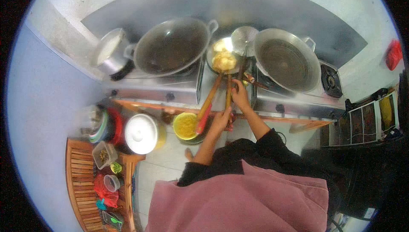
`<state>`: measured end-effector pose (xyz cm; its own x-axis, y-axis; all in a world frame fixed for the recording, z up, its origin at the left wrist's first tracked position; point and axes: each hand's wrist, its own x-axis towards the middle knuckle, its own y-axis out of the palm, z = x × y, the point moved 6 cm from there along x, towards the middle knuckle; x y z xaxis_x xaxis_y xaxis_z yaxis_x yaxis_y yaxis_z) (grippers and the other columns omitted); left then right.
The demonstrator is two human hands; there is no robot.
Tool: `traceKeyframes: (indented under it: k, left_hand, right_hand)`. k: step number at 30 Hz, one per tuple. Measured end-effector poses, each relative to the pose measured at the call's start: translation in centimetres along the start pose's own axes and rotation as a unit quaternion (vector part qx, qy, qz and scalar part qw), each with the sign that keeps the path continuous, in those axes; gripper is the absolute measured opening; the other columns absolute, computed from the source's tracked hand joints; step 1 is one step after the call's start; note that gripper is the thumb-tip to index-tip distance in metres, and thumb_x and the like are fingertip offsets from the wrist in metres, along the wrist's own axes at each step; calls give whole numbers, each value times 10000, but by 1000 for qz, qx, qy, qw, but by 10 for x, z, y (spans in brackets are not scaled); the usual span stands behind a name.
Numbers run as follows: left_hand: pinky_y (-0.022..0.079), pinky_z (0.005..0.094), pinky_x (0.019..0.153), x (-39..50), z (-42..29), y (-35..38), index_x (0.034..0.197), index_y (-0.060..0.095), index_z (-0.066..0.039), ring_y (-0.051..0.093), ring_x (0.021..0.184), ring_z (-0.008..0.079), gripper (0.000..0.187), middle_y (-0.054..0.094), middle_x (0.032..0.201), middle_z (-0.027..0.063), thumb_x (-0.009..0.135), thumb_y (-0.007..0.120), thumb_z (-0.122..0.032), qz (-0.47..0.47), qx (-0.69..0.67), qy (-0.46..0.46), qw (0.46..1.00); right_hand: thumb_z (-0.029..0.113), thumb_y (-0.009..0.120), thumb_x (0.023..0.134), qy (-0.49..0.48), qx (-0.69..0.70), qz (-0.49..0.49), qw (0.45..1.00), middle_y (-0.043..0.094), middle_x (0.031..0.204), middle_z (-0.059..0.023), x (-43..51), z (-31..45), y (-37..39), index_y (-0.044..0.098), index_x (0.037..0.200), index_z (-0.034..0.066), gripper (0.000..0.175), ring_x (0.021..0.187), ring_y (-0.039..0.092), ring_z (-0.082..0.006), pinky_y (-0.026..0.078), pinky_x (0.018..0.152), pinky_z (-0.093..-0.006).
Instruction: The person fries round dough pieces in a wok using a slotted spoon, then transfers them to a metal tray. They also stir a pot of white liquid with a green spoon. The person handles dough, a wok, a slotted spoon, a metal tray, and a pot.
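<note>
My left hand (221,119) is closed around the lower end of a wooden handle (228,91). Higher up, the fingers of my right hand (240,96) curl against the same handle from the right. Its upper end reaches a shiny metal bowl (211,60) between the two stoves, where pale yellow food (224,61) sits; the tool's head cannot be made out. A second wooden handle with a red end (204,114) slants down from the bowl, left of my hands. A round perforated skimmer (243,39) rests at the bowl's right, its dark handle running down towards my right fingertips.
Large woks (172,46) (287,59) stand on the left and right stoves. A metal pot (111,51) is at far left. Below the counter are a yellow tub of yellow food (186,126) and a white-lidded container (141,133). A wooden bench (80,181) holds plastic containers.
</note>
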<state>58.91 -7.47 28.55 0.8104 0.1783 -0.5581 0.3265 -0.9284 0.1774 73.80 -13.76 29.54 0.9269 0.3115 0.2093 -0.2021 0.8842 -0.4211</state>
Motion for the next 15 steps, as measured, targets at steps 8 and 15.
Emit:
traceKeyframes:
  k: [8, 15]
  left_hand:
    - [519, 330, 443, -2, 6, -2, 869, 552, -38, 550, 467, 153, 485, 506, 594, 24, 893, 491, -519, 1, -10, -7, 1000]
    - [517, 325, 456, -5, 4, -3, 847, 550, -49, 545, 478, 148, 476, 508, 602, 19, 892, 496, -519, 8, 2, 14, 1000]
  right_hand:
    - [6, 507, 836, 17, 25, 3, 1000, 429, 1334, -236, -9, 0, -2, 237, 1417, 125, 652, 1210, 449, -393, 360, 993, -398]
    - [27, 489, 857, 41, 58, 39, 997, 382, 1365, -236, -13, 3, 1, 223, 1420, 99, 627, 1251, 405, -375, 329, 1016, -383]
